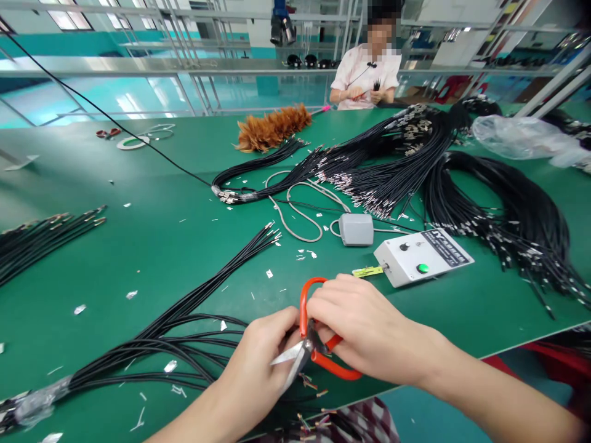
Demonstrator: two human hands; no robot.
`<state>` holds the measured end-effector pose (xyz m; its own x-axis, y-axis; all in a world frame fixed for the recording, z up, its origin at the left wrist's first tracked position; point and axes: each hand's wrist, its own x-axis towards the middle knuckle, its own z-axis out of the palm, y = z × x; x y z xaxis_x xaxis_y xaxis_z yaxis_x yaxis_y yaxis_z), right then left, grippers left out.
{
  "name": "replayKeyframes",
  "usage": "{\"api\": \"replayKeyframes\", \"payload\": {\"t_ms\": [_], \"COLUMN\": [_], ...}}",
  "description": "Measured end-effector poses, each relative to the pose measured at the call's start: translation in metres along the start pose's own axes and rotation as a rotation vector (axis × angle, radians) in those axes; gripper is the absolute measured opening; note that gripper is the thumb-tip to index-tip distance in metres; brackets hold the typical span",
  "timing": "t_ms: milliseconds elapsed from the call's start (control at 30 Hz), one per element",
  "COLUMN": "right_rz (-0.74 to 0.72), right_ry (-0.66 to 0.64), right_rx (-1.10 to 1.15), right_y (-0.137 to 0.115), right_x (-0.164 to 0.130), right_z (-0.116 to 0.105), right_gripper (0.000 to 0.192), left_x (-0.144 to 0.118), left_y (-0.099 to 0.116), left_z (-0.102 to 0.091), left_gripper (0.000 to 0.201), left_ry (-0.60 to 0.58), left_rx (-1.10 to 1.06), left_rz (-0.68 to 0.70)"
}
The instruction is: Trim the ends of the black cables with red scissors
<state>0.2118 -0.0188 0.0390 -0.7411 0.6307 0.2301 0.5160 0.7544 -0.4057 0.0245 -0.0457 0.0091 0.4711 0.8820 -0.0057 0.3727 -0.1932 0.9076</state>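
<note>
- Right hand (360, 320) is gripping the red-handled scissors (308, 347), fingers wrapped around the loops
- Scissors are pointing down-left, blades parted, sitting right at the left hand's fingers
- Left hand (265, 351) is curling its fingers beside the blades; inner side hidden, cannot tell how far closed or whether it is holding anything
- Black cable bundle (184, 307) is lying on the green table (152, 246), clear wrap (46, 397) at lower left, some strands running toward the left hand, others ending mid-table
- Coloured wire ends (322, 392) are showing just below the left hand
- Control box (423, 258) with a green button is sitting beyond the right hand, grey box (355, 229) near it
- Large cable pile (392, 154) is spreading at upper right, plastic bag (521, 138) beside it
- Brown feather duster (274, 128) is lying near the far edge
- White scraps (170, 366) are littering the table
- Co-worker (367, 77) in a pale top is working across the table
</note>
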Motion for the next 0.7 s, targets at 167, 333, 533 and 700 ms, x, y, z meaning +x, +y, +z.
{"api": "replayKeyframes", "payload": {"t_ms": [167,333,533,700], "right_rz": [0.108,0.531,0.627,0.692], "right_ry": [0.186,0.49,0.271,0.222], "right_rx": [0.185,0.6,0.812,1.167], "right_y": [0.0,0.015,0.02,0.009], "right_x": [-0.002,-0.011,-0.02,-0.012], "right_z": [0.009,0.003,0.003,0.015], "right_gripper": [0.016,0.007,0.013,0.025], "left_x": [0.002,0.002,-0.001,-0.004], "left_y": [-0.005,-0.004,-0.002,-0.002], "left_z": [0.007,0.008,0.004,0.006], "left_gripper": [0.02,0.021,0.017,0.015], "left_ry": [0.05,0.209,0.212,0.24], "left_rx": [-0.052,-0.104,-0.055,0.08], "left_rz": [-0.084,-0.131,-0.062,0.026]}}
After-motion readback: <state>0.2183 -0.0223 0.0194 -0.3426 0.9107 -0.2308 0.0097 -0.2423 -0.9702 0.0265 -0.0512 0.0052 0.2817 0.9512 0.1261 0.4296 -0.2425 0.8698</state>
